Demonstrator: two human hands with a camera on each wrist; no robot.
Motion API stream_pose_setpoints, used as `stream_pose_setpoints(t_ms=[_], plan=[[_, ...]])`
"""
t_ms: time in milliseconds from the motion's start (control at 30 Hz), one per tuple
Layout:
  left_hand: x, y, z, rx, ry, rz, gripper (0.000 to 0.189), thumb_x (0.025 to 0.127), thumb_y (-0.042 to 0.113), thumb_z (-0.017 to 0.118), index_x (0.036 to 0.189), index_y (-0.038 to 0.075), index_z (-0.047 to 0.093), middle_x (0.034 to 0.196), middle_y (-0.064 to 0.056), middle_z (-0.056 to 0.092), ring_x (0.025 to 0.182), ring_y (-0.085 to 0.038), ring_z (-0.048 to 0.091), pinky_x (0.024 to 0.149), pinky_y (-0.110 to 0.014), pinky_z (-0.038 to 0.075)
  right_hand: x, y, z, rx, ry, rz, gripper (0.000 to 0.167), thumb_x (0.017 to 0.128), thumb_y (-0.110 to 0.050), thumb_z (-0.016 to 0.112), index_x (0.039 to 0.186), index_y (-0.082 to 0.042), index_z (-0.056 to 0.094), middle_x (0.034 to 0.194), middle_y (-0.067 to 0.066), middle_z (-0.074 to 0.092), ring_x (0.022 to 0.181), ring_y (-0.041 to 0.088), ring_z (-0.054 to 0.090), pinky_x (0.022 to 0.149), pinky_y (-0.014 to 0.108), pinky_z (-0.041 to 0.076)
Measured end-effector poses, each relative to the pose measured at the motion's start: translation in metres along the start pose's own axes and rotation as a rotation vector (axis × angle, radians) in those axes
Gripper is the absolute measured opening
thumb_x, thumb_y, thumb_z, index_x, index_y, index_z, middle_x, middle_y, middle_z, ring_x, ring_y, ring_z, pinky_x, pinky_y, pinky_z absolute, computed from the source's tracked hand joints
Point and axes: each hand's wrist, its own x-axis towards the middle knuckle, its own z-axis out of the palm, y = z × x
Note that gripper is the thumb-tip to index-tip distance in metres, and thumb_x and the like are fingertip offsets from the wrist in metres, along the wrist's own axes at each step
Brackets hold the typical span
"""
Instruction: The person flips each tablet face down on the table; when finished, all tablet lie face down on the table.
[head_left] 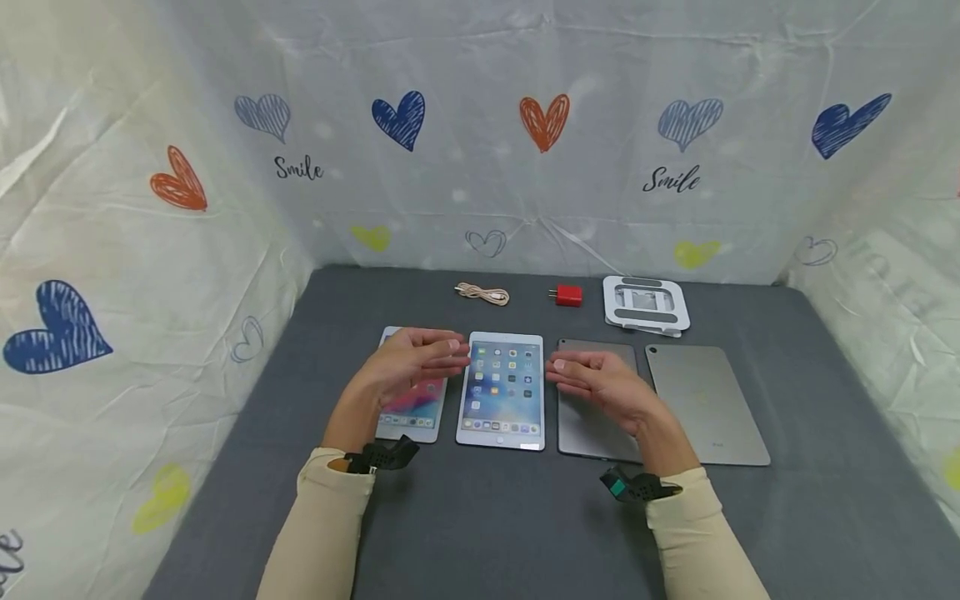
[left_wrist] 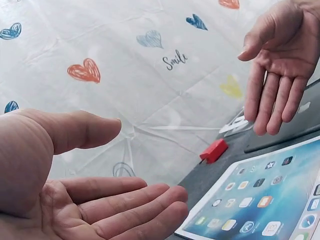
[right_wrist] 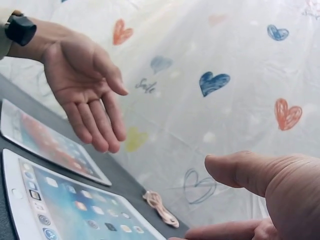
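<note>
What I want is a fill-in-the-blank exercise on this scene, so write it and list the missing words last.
The left hand and right hand hold ____.
In the head view, the rightmost tablet lies with its screen facing ____.
The charger plug is colored ____.
In the head view, the coiled cable lies to the ____ of the charger plug.

Missing words: nothing; down; red; left.

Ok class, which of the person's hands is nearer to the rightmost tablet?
The right hand. It is above the gray tablet just left of the rightmost tablet; the left hand is farther away, above the leftmost tablet.
</note>
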Motion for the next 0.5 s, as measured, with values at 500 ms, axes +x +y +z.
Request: stream_pose_setpoints(t_ms=[500], plan=[[0.0097,-0.0099,0.0049,0.289,-0.002,-0.077,0.051,0.109,0.028,0.070,0.147,-0.005,0.064,0.149,-0.025,0.067,0.134,-0.038,0.071,0.113,-0.047,0.059,0.0031,0.0036,0.0057,-0.006,0.019,0.082,0.062,0.112,-0.022,0.066,0.161,0.010,0.044,0.158,0.027,0.058,0.143,0.032,0.064,0.119,0.037,0.054]])
